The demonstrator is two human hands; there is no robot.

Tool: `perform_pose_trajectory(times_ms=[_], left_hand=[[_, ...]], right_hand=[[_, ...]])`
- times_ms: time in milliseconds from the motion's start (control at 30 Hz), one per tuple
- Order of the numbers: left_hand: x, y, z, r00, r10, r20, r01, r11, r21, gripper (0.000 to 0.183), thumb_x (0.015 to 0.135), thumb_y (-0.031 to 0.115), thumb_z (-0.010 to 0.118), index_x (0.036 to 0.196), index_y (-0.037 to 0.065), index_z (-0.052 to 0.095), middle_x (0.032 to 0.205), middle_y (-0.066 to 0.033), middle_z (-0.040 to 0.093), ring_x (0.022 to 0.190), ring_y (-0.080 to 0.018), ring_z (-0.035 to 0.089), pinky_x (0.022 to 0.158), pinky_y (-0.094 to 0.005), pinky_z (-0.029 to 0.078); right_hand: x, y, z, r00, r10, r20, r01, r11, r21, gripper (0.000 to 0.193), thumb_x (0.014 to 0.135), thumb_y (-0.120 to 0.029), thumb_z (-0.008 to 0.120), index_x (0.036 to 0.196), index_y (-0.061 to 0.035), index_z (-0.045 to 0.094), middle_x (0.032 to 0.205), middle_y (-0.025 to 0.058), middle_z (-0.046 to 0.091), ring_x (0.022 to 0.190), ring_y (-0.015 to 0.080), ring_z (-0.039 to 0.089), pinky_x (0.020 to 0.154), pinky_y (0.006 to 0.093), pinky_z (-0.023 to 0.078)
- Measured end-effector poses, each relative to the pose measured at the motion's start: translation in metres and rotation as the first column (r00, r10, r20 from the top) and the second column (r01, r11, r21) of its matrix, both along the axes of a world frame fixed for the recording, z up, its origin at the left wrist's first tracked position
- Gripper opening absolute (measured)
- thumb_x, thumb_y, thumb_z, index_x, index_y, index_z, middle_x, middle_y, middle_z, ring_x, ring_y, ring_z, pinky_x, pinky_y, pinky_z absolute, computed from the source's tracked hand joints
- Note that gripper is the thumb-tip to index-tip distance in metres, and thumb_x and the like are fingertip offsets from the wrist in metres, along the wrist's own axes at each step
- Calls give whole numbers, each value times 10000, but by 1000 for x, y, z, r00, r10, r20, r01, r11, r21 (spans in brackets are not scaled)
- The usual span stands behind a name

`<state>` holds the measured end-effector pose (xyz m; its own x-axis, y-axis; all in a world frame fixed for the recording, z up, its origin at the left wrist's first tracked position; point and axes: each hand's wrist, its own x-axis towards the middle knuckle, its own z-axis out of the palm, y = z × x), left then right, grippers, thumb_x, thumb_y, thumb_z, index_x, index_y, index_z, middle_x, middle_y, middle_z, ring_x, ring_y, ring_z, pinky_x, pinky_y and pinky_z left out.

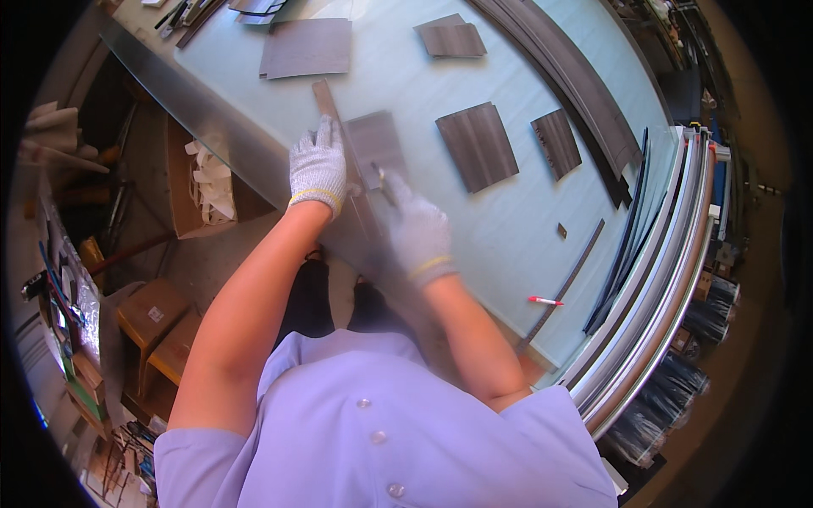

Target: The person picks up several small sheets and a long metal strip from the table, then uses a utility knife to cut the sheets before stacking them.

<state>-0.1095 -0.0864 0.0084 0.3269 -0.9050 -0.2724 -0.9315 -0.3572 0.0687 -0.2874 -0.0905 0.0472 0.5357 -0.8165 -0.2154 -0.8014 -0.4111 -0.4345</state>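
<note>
My left hand [318, 169], in a white knit glove with a yellow cuff band, presses down on a long, narrow straightedge [324, 99] with its fingers stretched out. Under and beside that bar lies a thin grey sheet [375, 140] on the glass-topped table. My right hand [419, 222], gloved the same way, is smeared by motion just right of the bar. Its fingers are closed round a slim hand tool [385, 184] whose tip is over the sheet; blur hides whether it is a knife.
Grey-brown cut pieces [478, 148] and a larger grey sheet [306, 46] lie on the table [406, 80]. Long dark strips [576, 68] run along the right. A red-and-white marker [545, 301] rests near a thin ruler [563, 279]. Below the left edge stands a cardboard box [182, 182] of scraps.
</note>
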Motion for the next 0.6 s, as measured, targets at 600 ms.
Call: perform_pose_trajectory(times_ms=[600], left_hand=[[6,6,-12,999,-44,5,45,997,-62,1120,622,360,902,1515,3,328,1580,-141,343,1337,-390,455,1101,-460,385]], right_hand=[[17,14,-42,986,-117,117,122,992,-31,586,910,-182,628,1470,-179,455,1048,207,673,900,380,694,770,469,554]])
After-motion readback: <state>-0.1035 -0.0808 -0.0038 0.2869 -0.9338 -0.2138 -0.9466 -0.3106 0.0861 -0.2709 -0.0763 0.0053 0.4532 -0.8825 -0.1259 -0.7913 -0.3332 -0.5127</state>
